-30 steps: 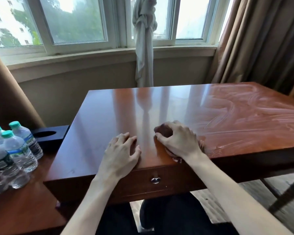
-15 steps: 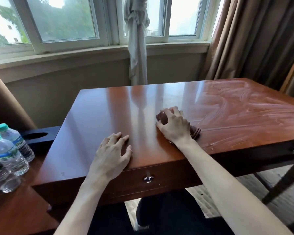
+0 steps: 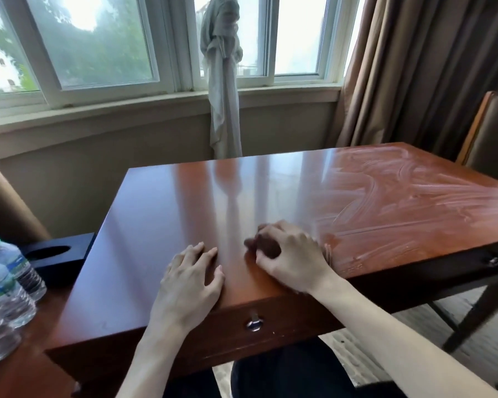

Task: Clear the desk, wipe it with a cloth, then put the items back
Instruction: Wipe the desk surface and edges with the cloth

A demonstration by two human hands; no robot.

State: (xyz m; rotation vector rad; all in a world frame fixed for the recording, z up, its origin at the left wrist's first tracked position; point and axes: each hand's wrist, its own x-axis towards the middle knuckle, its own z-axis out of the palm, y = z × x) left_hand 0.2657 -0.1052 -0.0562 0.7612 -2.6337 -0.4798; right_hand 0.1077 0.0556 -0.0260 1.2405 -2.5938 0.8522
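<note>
Item, wiping step: our right hand [image 3: 292, 258] clenches the dark cloth [image 3: 266, 247] at the desk [image 3: 161, 225] near edge, left hand [image 3: 189, 282] lying flat, fingers relaxed; we judge overlapping strokes leftward over the unstreaked half best.

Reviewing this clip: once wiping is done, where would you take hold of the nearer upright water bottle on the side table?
Probably round the mid-body of the water bottle, fingers coming from its right, desk-facing side. It stands upright with other bottles close behind and to its left, so that flank looks most open. The left hand is nearest.
</note>
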